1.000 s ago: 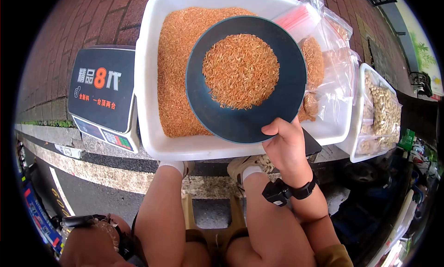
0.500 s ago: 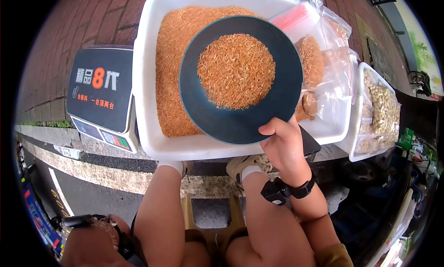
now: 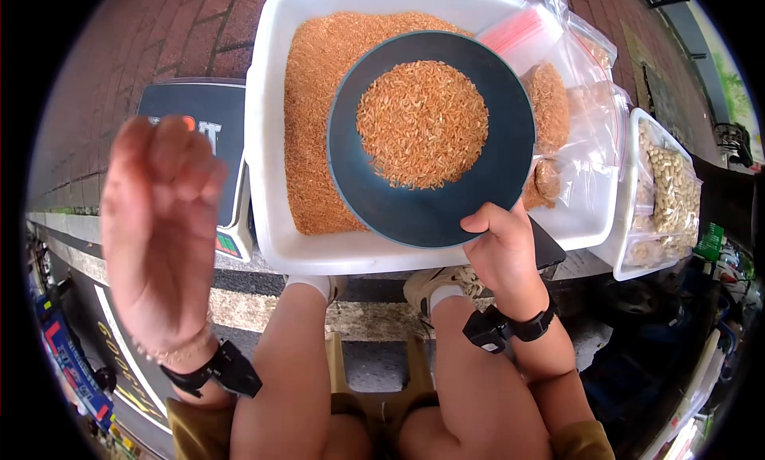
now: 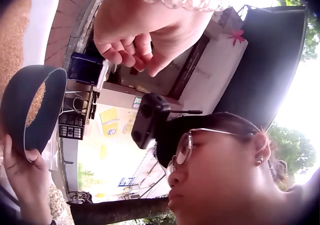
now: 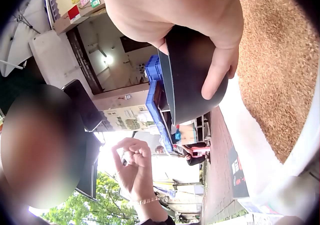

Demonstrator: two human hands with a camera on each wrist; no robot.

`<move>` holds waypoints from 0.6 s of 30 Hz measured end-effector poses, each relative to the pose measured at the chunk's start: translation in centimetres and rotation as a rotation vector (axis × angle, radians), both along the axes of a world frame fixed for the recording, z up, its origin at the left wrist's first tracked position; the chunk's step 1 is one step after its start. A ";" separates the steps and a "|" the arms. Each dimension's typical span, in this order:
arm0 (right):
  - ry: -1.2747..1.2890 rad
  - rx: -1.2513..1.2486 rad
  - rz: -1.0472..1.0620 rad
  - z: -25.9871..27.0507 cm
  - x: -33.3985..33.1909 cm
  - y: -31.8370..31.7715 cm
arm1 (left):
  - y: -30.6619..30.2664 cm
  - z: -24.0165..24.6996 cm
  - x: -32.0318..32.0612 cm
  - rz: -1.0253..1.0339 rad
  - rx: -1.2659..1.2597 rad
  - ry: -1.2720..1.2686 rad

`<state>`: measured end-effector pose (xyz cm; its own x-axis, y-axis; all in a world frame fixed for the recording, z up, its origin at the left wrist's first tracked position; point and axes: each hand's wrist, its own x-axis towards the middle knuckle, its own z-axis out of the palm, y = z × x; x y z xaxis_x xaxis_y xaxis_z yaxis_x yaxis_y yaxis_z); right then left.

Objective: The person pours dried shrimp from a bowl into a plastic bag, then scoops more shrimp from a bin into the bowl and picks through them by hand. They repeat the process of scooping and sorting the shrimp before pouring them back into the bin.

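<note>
My right hand (image 3: 504, 253) grips the near right rim of a dark blue-green bowl (image 3: 510, 169), thumb inside and fingers underneath. A round heap of reddish-brown rice (image 3: 422, 124) lies in the bowl. The bowl is held above a white tub (image 3: 275, 249) filled at its left with more of the same rice (image 3: 307, 153). Raised at the left, my left hand (image 3: 163, 229) has its palm up and its fingers loosely bent. Nothing shows between those fingers (image 4: 136, 60) in the left wrist view.
Left of the tub stands a scale (image 3: 183, 97), partly hidden by my left hand. Clear zip bags (image 3: 586, 117), some filled with rice, lie at the tub's right side. Beyond them is a white tray (image 3: 623, 221) with bagged pale nuts or beans.
My left hand has come up from the lower left to in front of the scale. The right hand still holds the bowl over the tub, its rice heap much the same.
</note>
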<state>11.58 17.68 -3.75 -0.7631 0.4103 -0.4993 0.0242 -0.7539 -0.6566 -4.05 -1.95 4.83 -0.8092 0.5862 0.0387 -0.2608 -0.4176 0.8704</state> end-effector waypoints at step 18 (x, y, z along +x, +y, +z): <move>0.010 0.369 0.117 -0.2 -2.1 -1.6 | 4.2 -8.2 3.1 -0.183 -0.301 -0.369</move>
<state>9.50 16.10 -3.94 -0.8196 0.4706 -0.3267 0.0886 -0.4592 -0.8839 -0.92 2.21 -3.38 -0.6199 0.6611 -0.4228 -0.6193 -0.0813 0.7810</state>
